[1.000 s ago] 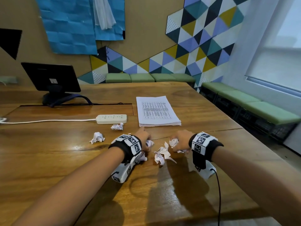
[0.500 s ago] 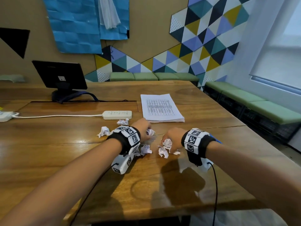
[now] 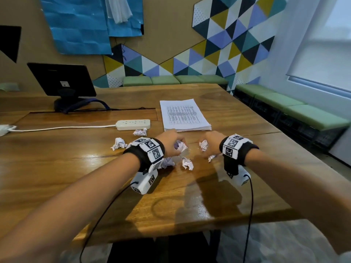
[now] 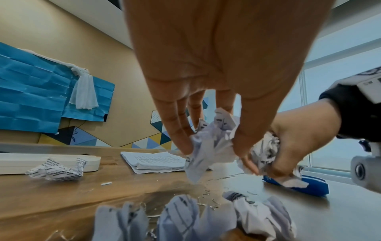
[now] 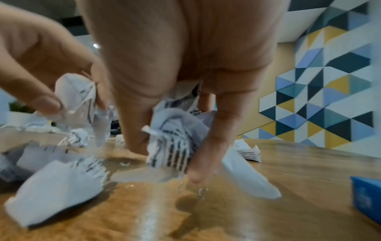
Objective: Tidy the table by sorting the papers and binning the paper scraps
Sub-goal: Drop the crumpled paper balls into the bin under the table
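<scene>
Both your grips pinch crumpled scraps; the loose scrap (image 3: 187, 163) lies between them, toward the tabletop's near edge

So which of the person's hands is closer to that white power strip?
Left. The left hand is just in front of the power strip; the right hand lies farther right, beyond the paper stack.

Office meeting room or shared workspace. Large polished wooden counter (image 3: 237, 186); black flat monitor on stand (image 3: 61, 79) at its far left; white power strip with cord (image 3: 133, 124) and neat stack of printed white sheets (image 3: 184, 115) near monitor. Beyond counter: green cushioned benches (image 3: 296, 109) along walls, geometric triangle wall panels (image 3: 228, 44), window with white blind (image 3: 322, 59).
</scene>
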